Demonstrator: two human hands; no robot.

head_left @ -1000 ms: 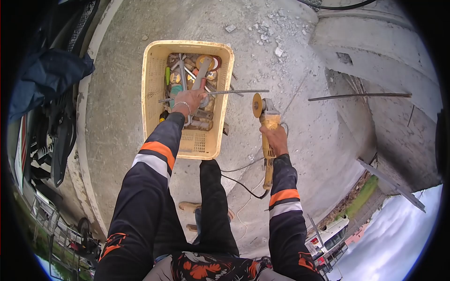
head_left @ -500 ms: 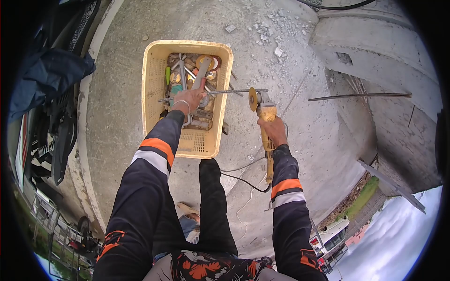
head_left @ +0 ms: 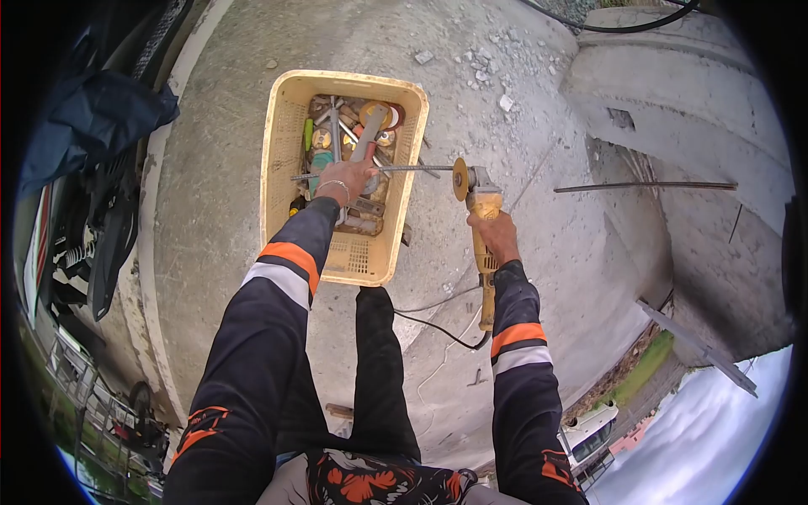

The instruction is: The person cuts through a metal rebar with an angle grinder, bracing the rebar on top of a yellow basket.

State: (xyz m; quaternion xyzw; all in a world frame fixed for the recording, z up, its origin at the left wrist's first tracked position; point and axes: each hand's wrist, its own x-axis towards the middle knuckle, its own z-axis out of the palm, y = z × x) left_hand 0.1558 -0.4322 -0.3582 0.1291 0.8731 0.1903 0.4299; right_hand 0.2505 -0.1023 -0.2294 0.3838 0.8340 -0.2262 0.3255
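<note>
My left hand [head_left: 343, 178] is closed around a thin ribbed steel rod [head_left: 412, 168], holding it level across a yellow plastic crate [head_left: 273, 160]. One end of the rod lies over the crate's left part; the other reaches the cutting disc [head_left: 460, 178] of a yellow angle grinder [head_left: 486, 206]. My right hand [head_left: 496, 236] wraps round the grinder's body, with the disc upright right at the rod. Beneath my left hand, the crate holds a long flat metal tool with a red handle [head_left: 368, 135], a green-handled tool [head_left: 308, 135], several discs and metal pieces.
Several stone chips [head_left: 481, 63] litter the concrete floor [head_left: 227, 126]. The grinder's black cord [head_left: 442, 333] trails toward my feet. Long rods [head_left: 644, 186] jut out at the right near a concrete wall [head_left: 673, 101]. A motorcycle [head_left: 105, 227] stands at the left.
The view has shifted slightly. The short length of rod that stuck out beyond the disc barely shows now. Both hands keep their hold, and a blue-clad shape between my legs is gone.
</note>
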